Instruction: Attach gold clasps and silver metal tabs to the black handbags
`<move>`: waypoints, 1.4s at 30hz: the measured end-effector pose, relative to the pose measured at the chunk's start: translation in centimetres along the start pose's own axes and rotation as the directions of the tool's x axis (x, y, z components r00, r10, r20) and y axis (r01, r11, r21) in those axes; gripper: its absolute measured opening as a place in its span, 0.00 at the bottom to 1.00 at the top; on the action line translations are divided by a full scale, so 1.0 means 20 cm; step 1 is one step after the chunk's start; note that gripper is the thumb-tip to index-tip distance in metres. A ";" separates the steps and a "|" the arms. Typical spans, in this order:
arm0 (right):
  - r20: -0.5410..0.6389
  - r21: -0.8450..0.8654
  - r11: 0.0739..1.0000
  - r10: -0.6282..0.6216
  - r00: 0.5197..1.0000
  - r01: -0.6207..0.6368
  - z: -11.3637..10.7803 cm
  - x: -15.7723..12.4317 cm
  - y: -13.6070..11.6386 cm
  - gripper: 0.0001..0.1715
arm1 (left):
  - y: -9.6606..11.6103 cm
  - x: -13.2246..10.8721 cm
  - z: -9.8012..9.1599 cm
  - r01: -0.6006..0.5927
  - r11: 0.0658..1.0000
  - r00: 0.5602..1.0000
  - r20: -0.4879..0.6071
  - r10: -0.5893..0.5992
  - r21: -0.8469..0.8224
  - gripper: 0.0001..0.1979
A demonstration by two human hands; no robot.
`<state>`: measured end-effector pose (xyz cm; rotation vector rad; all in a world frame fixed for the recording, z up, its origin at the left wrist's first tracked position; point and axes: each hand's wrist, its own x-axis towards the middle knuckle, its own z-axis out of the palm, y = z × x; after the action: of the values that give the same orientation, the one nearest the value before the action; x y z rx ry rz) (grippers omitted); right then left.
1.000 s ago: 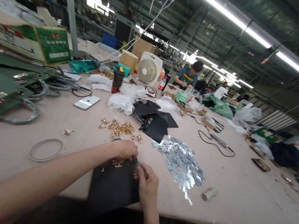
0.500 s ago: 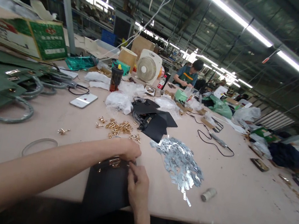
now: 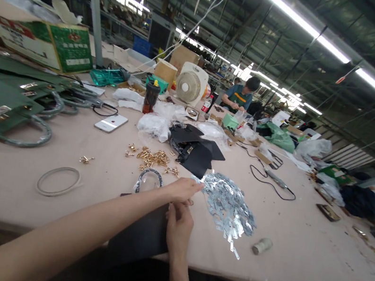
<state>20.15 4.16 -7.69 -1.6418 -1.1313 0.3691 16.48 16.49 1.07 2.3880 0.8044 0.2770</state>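
A black handbag [image 3: 138, 230] lies at the table's front edge, its plastic-wrapped handle [image 3: 151, 173] standing up behind it. My left hand [image 3: 184, 191] reaches across the bag, fingers stretched out to the near left edge of a heap of small flat metal plates [image 3: 228, 200]. Nothing shows in those fingers. Under it, my right hand [image 3: 180, 225] grips the bag's right side with bent fingers; my left hand partly covers the fingertips. Beyond the handle lie several gold-coloured metal fittings [image 3: 153, 158]. My left forearm hides much of the bag's upper part.
Black bag parts [image 3: 197, 154] lie beyond the plates. Green handbags [image 3: 2, 105] and a phone [image 3: 111, 123] are at left, with a coiled strip [image 3: 58, 181] nearer me. A thread spool [image 3: 262, 245] stands right. Farther back are a fan [image 3: 191, 86] and a person [image 3: 240, 94].
My left hand has moved right, from the bag's top to the edge of the plate heap. The bag's handle has come into sight. My right hand stays at the bag's side.
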 end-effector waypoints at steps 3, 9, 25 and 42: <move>0.022 0.159 0.973 0.168 0.986 -0.170 -0.01 0.03 0.03 0.17 | -0.04 -0.07 -0.06 0.047 0.999 0.996 -0.074 -0.046 0.011 0.16; 0.048 0.273 0.927 0.253 0.966 -0.256 0.00 0.06 0.04 0.21 | -0.25 -0.32 -0.16 0.167 0.969 0.986 -0.060 -0.158 0.185 0.15; -0.062 -0.109 0.994 -0.012 0.998 0.005 0.06 0.06 0.10 0.18 | -0.37 -0.34 -0.03 0.212 0.939 0.977 -0.022 -0.214 0.270 0.36; 0.032 -0.220 0.960 -0.169 0.985 0.171 0.05 0.04 0.09 0.17 | -0.41 -0.36 0.00 0.200 0.954 0.980 -0.058 -0.191 0.224 0.34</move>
<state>20.82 5.45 -9.41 -1.7204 -1.3523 0.1456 6.83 17.35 -3.85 2.4949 1.1355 0.1538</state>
